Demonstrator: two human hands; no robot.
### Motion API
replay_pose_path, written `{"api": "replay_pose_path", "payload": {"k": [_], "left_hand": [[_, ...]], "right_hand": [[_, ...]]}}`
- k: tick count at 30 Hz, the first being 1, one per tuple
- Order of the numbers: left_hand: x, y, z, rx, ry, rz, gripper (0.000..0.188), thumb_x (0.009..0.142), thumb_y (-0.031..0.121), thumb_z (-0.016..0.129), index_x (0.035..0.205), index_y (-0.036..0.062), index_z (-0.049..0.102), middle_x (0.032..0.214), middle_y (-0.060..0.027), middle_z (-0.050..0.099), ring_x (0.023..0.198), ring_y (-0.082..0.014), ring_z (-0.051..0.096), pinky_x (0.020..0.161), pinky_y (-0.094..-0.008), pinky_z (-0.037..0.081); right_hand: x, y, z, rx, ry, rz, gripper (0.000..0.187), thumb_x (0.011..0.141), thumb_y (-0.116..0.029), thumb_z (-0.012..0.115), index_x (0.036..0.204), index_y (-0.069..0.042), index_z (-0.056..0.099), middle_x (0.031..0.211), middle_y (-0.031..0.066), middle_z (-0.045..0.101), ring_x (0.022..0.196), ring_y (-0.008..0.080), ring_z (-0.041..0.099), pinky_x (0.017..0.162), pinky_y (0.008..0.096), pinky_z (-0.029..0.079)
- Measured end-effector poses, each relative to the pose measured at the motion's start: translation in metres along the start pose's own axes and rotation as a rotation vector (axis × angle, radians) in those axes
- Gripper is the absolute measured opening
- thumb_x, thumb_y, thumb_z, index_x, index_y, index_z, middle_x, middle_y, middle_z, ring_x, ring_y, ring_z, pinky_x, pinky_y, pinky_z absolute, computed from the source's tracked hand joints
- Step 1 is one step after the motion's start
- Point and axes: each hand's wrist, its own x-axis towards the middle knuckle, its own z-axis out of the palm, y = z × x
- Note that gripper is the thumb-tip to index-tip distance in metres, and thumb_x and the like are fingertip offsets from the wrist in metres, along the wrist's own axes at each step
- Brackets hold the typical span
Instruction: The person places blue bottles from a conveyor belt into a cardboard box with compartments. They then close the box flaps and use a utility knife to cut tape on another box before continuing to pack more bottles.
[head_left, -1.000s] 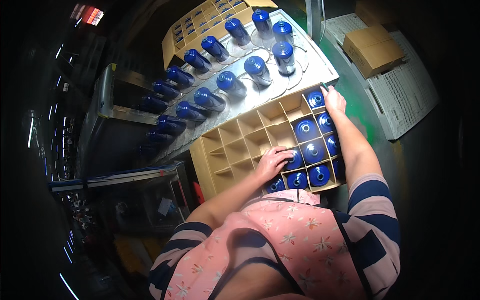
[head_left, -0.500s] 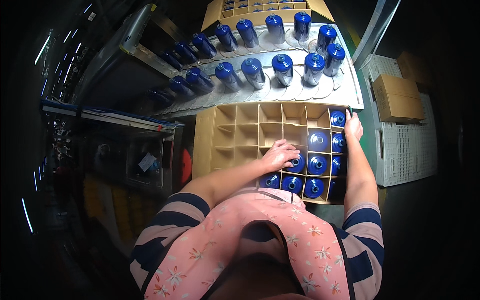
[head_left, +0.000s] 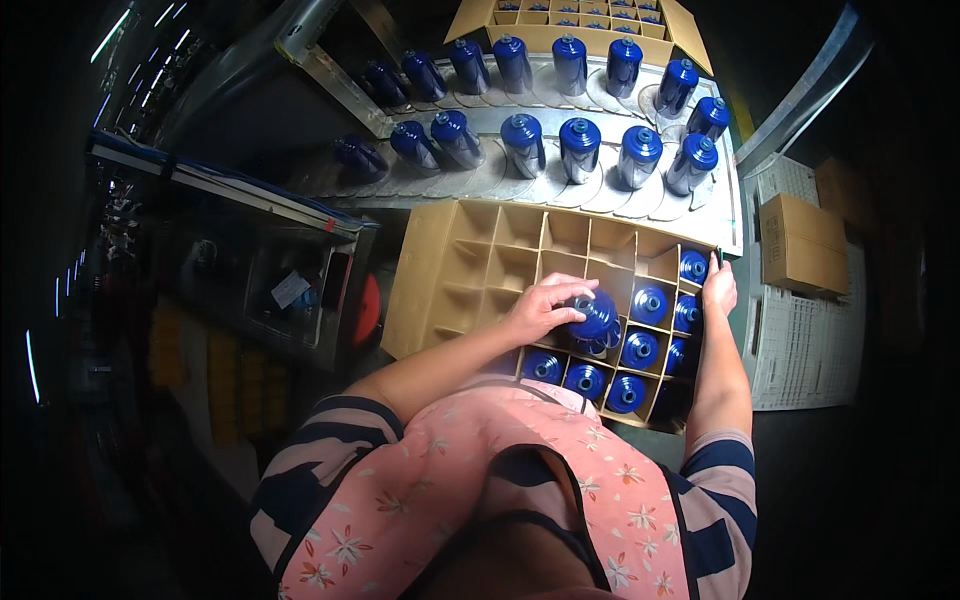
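A cardboard carton [head_left: 432, 240] with a grid of dividers lies in front of me, slightly turned. Several blue bottles [head_left: 640, 350] with narrow clear necks stand upright in its right and near cells. My left hand [head_left: 548, 310] is closed around the shoulder of one blue bottle [head_left: 597, 312], which sits higher than its neighbours over a middle cell. Just beneath it shows more blue glossy surface, partly hidden. At the carton's far right corner, my right hand [head_left: 719, 287] grips the top edge of the wall, thumb side up.
Beyond the carton, two rows of blue bottles [head_left: 523, 140] stand on a pale metal conveyor [head_left: 690, 215]. Another divided carton [head_left: 570, 42] is at the far end. On the right, a closed brown box [head_left: 800, 245] rests on a white pallet [head_left: 810, 360]. A metal frame [head_left: 250, 205] runs along the left.
The bottle at my left hand has risen, and the fingers now wrap its shoulder. My right hand stays on the carton corner. My view has turned slightly, and the conveyor bottles have shifted.
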Motion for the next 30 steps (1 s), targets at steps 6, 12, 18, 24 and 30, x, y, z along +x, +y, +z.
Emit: {"api": "replay_pose_path", "payload": {"k": [6,12,18,24,30], "left_hand": [[-0.034,0.055,-0.108,-0.185,0.492,-0.065,0.035,0.083,-0.005,0.057,0.118,0.002,0.061,0.131,-0.0085,0.056,0.12,-0.0176,0.051,0.104,-0.0291,0.037],[-0.068,0.086,-0.276,0.205,1.064,0.134,0.038,0.088,-0.003,0.058,0.126,-0.0003,0.056,0.133,-0.0101,0.055,0.117,-0.0144,0.053,0.1,-0.0258,0.041],[-0.066,0.016,-0.454,0.285,1.384,0.174,0.036,0.089,0.006,0.063,0.124,-0.0018,0.058,0.124,-0.0114,0.06,0.108,-0.0164,0.059,0.092,-0.0283,0.047],[-0.04,-0.135,-0.561,0.363,1.416,-0.057,0.032,0.084,0.01,0.069,0.112,-0.0046,0.063,0.104,-0.0122,0.069,0.092,-0.0178,0.065,0.083,-0.0305,0.049],[0.018,-0.214,-0.581,0.28,1.337,-0.066,0.03,0.082,0.006,0.07,0.109,-0.0051,0.064,0.097,-0.0127,0.07,0.087,-0.0163,0.065,0.08,-0.0287,0.049]], "right_hand": [[0.001,-0.002,0.0,-0.045,-0.031,-0.015,0.051,0.095,-0.053,0.042,0.124,-0.014,0.058,0.112,0.0198,0.064,0.106,0.0382,0.059,0.09,0.0475,0.045],[-0.01,-0.009,0.009,-0.063,0.017,0.009,0.055,0.094,-0.054,0.041,0.123,-0.011,0.058,0.111,0.0201,0.065,0.105,0.0389,0.059,0.089,0.0475,0.046],[-0.035,-0.024,0.017,-0.109,0.077,0.028,0.056,0.094,-0.054,0.042,0.122,-0.009,0.058,0.11,0.0215,0.064,0.105,0.0387,0.059,0.09,0.0467,0.045],[-0.053,-0.046,0.021,-0.18,0.068,0.09,0.054,0.094,-0.055,0.042,0.125,-0.013,0.056,0.109,0.0212,0.064,0.103,0.0406,0.059,0.089,0.0479,0.045],[-0.033,-0.054,0.028,-0.242,0.099,0.125,0.055,0.095,-0.053,0.043,0.125,-0.008,0.056,0.107,0.024,0.064,0.102,0.0417,0.059,0.088,0.0475,0.045]]}}
